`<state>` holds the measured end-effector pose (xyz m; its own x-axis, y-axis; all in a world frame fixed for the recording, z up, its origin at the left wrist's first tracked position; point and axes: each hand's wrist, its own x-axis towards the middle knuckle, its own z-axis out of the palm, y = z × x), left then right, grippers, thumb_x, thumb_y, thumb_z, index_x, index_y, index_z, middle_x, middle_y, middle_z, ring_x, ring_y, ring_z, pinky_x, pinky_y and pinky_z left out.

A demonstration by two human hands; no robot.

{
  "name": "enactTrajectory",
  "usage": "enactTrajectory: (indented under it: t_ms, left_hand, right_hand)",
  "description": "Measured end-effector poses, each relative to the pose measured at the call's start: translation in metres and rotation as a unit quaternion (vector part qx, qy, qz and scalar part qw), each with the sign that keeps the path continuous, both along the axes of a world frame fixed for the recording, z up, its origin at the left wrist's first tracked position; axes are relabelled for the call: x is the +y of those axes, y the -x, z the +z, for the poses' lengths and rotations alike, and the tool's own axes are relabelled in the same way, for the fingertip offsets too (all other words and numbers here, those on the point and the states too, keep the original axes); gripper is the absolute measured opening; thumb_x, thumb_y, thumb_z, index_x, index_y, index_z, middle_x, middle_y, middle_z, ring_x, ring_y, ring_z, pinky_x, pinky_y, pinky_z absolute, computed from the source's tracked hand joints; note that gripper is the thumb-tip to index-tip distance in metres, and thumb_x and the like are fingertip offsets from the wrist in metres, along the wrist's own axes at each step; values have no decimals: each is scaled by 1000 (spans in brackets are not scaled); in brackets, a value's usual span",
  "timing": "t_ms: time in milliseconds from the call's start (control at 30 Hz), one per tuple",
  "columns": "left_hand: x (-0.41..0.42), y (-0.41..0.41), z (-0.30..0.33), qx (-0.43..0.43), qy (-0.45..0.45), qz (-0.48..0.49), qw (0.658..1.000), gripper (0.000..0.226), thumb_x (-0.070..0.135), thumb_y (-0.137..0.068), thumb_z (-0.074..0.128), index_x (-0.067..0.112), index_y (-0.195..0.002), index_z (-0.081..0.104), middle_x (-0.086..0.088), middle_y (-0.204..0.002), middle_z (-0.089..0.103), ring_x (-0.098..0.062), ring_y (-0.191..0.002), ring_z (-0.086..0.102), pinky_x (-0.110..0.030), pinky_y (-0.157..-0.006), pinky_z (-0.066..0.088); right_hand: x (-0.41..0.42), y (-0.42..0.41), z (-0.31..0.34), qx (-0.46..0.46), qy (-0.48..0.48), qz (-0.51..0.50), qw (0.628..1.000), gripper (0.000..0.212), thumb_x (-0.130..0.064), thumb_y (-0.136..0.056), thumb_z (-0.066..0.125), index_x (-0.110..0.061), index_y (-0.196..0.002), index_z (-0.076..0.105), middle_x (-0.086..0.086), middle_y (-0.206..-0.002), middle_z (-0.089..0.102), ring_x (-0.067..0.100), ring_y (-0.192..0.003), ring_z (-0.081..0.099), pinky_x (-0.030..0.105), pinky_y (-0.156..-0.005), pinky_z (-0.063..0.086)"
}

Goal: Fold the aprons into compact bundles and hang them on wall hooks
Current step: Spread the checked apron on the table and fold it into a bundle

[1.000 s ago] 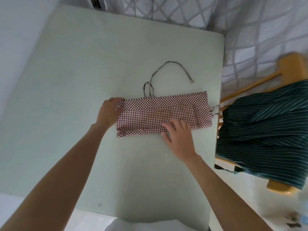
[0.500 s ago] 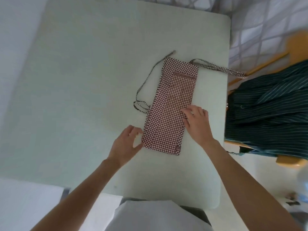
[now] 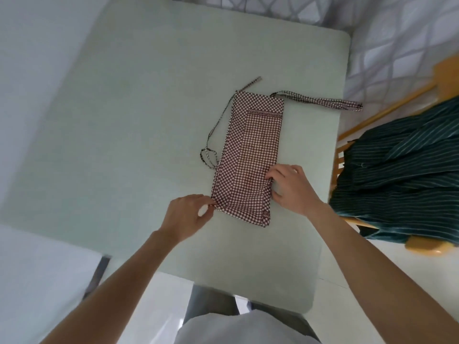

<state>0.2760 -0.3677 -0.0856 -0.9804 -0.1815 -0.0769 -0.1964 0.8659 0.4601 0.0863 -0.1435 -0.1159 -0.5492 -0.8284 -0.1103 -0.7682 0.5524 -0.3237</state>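
Pinching the near left corner of the checked apron (image 3: 248,165) with the left hand (image 3: 185,214), thumb and fingertips curled on the cloth; gripping the right edge with the right hand (image 3: 290,188), fingers curled round it. Lying lengthwise on the pale table (image 3: 139,120), already folded to a narrow strip. Left to do, judging by this: folding end over end, bundling, hanging. Farther off, ties (image 3: 320,101) trailing loose. Striped apron (image 3: 397,175) on the wooden chair (image 3: 447,73), seemingly unfolded. No wall hooks visible.
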Motion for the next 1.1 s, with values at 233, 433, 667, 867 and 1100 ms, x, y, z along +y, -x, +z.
enactTrajectory:
  t_ms: [233, 433, 667, 867, 1100]
  left_hand:
    - [41, 10, 45, 120, -101, 108, 982, 29, 31, -82, 51, 10, -90, 69, 4, -90, 69, -8, -82, 61, -23, -75, 48]
    - [27, 87, 61, 145, -113, 131, 974, 18, 14, -90, 56, 12, -102, 70, 8, -97, 70, -3, -83, 63, -16, -80, 49]
    - [1, 197, 25, 16, -96, 105, 990, 20, 15, -93, 54, 14, -106, 68, -4, -101, 72, -18, -90, 67, -27, -85, 50]
    - [-5, 233, -4, -56, -90, 110, 988, 16, 20, -91, 55, 15, -102, 66, -6, -99, 71, -23, -91, 66, -30, -84, 49]
    - [3, 235, -7, -68, -119, 169, 976, 16, 24, -83, 57, 17, -95, 66, 3, -85, 66, -18, -86, 62, -29, -83, 47]
  right_hand:
    - [45, -26, -4, -13, 60, 16, 998, 40, -43, -80, 57, -11, -102, 68, 4, -105, 68, 22, -107, 57, 31, -98, 27]
    - [43, -21, 13, -230, 171, -245, 926, 23, -28, -91, 58, -8, -102, 63, 5, -99, 69, 18, -87, 65, 28, -76, 51]
    - [33, 7, 8, -179, 165, -372, 896, 22, -25, -95, 52, -8, -104, 65, 3, -97, 68, 12, -84, 59, 15, -62, 40]
    - [24, 22, 3, -139, 105, -407, 897, 21, -25, -94, 54, -10, -103, 66, 2, -95, 70, 12, -80, 62, 16, -61, 40]
    - [25, 18, -1, -106, 94, -398, 907, 18, -26, -93, 56, -14, -107, 60, 1, -87, 71, 17, -72, 66, 29, -61, 53]
